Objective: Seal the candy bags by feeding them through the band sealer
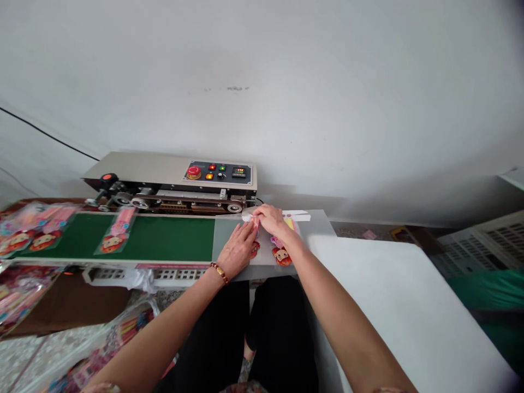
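Note:
My left hand [237, 251] lies flat with its fingers stretched out over a clear plastic packet [255, 250]. Pink parts and a red-haired cartoon head show inside the packet, partly covered by the hand. At the packet's top end, my right hand [270, 219] pinches the clear film between thumb and fingers. A second cartoon-head item [282, 255] lies just right of it, partly under my right forearm. Both rest on a translucent sheet [323, 224] at the right end of the green belt [172, 240].
Behind the belt stands a band sealing machine [164, 169] with lit buttons and rollers. One packet [117, 232] lies mid-belt; several more [45, 229] gather at its left end. A white table [393, 295] extends right. Bags of items [106, 349] and a cardboard box [77, 300] sit below left.

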A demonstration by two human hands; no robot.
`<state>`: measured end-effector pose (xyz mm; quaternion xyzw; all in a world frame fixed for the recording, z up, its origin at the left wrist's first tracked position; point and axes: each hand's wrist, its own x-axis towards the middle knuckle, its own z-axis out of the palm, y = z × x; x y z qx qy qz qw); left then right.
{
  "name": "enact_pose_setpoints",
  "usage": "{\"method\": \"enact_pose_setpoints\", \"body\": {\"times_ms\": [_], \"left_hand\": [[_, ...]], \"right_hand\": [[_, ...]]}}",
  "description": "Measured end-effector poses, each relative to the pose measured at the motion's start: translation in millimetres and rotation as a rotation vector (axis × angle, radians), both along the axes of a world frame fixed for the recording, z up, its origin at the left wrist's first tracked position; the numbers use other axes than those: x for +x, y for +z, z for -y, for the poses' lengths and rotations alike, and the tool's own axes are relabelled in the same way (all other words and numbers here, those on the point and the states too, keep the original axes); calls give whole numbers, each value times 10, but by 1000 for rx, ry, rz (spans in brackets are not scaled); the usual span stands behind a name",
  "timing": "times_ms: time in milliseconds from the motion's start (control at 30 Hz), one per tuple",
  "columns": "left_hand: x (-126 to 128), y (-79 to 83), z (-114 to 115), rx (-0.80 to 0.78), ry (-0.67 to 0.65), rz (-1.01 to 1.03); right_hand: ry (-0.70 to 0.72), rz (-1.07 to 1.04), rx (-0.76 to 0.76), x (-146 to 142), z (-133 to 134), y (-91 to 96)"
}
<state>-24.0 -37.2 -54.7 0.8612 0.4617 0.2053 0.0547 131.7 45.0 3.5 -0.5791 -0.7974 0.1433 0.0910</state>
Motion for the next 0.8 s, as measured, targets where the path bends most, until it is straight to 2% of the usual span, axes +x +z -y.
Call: {"method": "enact_pose_setpoints", "body": {"times_ms": [500,800], "left_hand": [[18,-14,34,26,13,-30],[16,-15,41,36,17,-68]], "right_hand": [[-67,-7,47,78,41,-90],[-67,-70,41,101,-2,2]]}}
